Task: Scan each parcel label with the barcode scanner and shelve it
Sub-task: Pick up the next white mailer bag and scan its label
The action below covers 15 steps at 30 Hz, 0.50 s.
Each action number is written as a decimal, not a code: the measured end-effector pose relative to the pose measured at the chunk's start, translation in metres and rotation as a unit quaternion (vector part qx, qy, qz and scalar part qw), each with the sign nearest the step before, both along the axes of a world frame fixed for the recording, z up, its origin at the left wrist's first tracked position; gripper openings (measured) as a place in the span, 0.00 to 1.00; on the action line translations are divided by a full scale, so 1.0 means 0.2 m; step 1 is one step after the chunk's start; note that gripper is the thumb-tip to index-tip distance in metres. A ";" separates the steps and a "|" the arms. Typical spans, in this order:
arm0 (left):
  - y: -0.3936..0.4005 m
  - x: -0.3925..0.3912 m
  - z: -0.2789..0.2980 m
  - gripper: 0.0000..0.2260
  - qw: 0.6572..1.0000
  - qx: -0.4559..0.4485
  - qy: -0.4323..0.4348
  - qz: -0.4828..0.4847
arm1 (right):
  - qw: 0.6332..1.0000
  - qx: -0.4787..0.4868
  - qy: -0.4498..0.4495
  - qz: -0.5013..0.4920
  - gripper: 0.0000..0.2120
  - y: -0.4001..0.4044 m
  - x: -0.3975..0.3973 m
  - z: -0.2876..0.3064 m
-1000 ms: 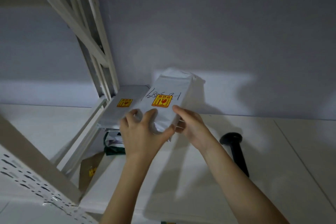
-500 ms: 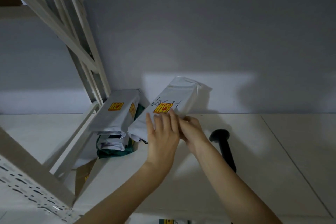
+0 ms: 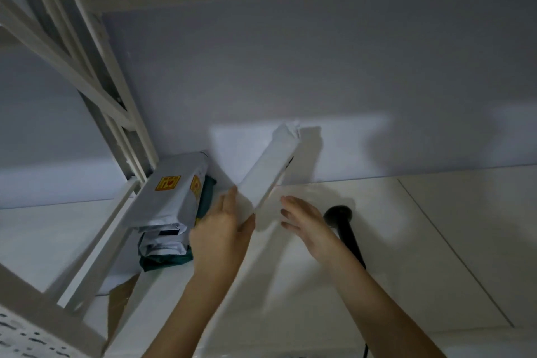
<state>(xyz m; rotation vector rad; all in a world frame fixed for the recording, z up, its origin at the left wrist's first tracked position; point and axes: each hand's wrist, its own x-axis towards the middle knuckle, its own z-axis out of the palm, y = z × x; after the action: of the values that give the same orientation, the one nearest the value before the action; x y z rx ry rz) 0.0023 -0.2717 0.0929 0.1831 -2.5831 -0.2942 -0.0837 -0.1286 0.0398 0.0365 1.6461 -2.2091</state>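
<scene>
Against the shelf's left frame post: stack of grey parcels with yellow stickers. Just right of it, left hand, fingers spread flat against the lower end of a white parcel standing tilted on the shelf. Right hand just beside that parcel, fingers apart, holding nothing. Furthest right, black barcode scanner lying on the shelf.

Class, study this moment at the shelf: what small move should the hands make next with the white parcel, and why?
Probably tip the white parcel left until it rests against the parcel stack. It stands tilted on edge between the left hand and right hand, both open, so it looks unsteady.
</scene>
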 end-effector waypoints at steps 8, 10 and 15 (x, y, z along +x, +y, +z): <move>-0.01 0.02 -0.07 0.06 0.774 0.617 -0.117 -0.083 | 0.997 -0.013 0.032 0.064 0.23 0.19 0.03 -0.04; -0.01 0.02 -0.13 0.08 0.761 0.626 -0.147 -0.082 | 0.998 -0.013 0.037 0.055 0.23 0.23 0.04 -0.03; 0.03 0.00 -0.14 0.27 0.796 0.578 -0.166 -0.071 | 0.997 0.045 0.066 0.012 0.30 0.32 0.09 -0.02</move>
<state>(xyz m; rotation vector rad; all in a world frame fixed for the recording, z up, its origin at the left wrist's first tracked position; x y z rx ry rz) 0.0017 -0.2651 0.0649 0.4929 -2.3371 -2.0263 -0.0660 -0.0650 0.0367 -0.1078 1.8069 -2.1584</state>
